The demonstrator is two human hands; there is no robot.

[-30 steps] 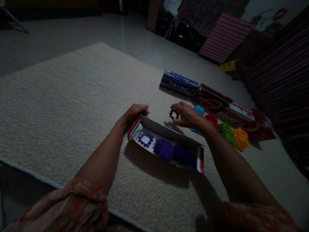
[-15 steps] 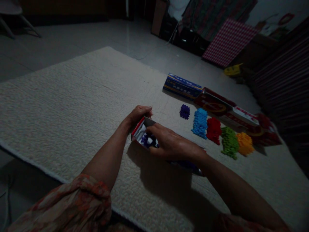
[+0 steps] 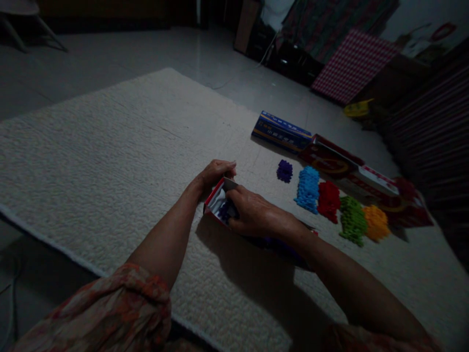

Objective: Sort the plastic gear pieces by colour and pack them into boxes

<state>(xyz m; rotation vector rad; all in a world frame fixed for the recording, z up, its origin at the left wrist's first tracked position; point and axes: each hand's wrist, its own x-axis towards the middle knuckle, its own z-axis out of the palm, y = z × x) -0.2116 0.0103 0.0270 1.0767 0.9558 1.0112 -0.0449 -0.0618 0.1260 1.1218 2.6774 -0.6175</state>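
A long open box (image 3: 216, 199) with a red edge and white lining lies on the mat in front of me. Inside it are dark purple notched plastic pieces (image 3: 225, 213). My left hand (image 3: 217, 172) has its fingers curled at the box's far left corner, steadying it. Over the opening, my right hand (image 3: 254, 211) reaches in with thumb and fingers bent around purple pieces; the fingertips are partly hidden. To the right on the mat sit small blocks of interlocked pieces: purple (image 3: 285, 171), light blue (image 3: 308, 189), red (image 3: 329, 201), green (image 3: 352, 220) and orange (image 3: 376, 223).
Behind the blocks stand a blue box (image 3: 281, 133) and dark red boxes (image 3: 335, 164) in a row. The cream mat (image 3: 120, 142) lies on a tiled floor. A chair (image 3: 22, 22) is at the far left, a checked cloth (image 3: 353, 66) at the back right.
My right thumb and fingers have closed nearer together in the box, covering purple pieces that showed between them. My left hand stays at the corner. The whole view has shifted slightly.
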